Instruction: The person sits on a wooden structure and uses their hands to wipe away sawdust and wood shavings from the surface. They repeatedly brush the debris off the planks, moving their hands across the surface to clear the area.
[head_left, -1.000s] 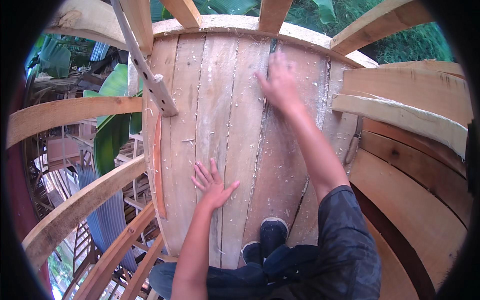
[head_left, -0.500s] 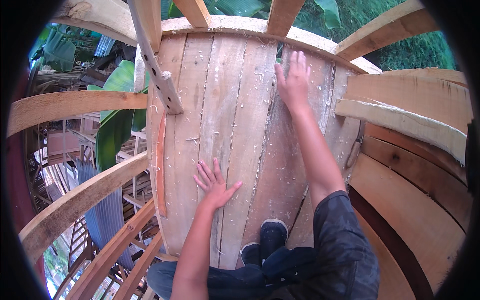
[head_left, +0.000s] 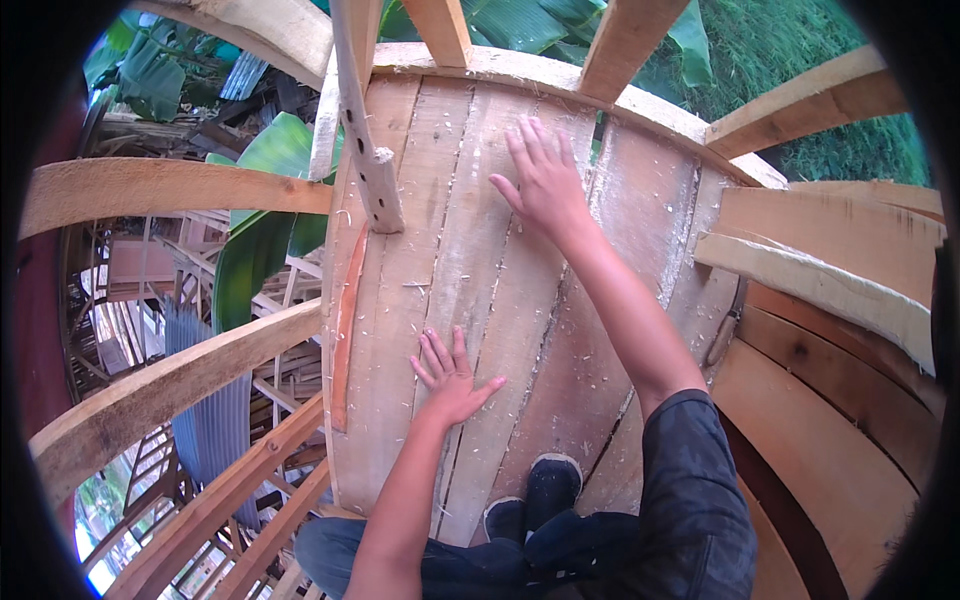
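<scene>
Rough wooden planks (head_left: 640, 210) lie side by side as a floor, strewn with pale wood shavings and chips. My left hand (head_left: 455, 388) rests on them with its fingers spread, holding nothing. Farther forward, my right hand (head_left: 548, 185) is over the planks near their far end, palm down and fingers extended, with nothing in it. Whether its whole palm touches the wood I cannot tell. To the left of my hands a thin reddish wood strip (head_left: 348, 330) lies along the floor's edge. A pole with dark holes (head_left: 370, 160) stands near the far left corner.
Timber posts (head_left: 180, 188) and beams (head_left: 170, 375) edge the left side, above a drop with scrap wood and a corrugated sheet (head_left: 210, 420). Stacked boards (head_left: 820, 400) line the right. A wooden-handled tool (head_left: 722, 338) lies beside them. My shoes (head_left: 552, 490) are on the planks.
My right hand has swept left across the planks, away from the gap near the far right. My left hand stays spread on the wood. The view has shifted slightly.
</scene>
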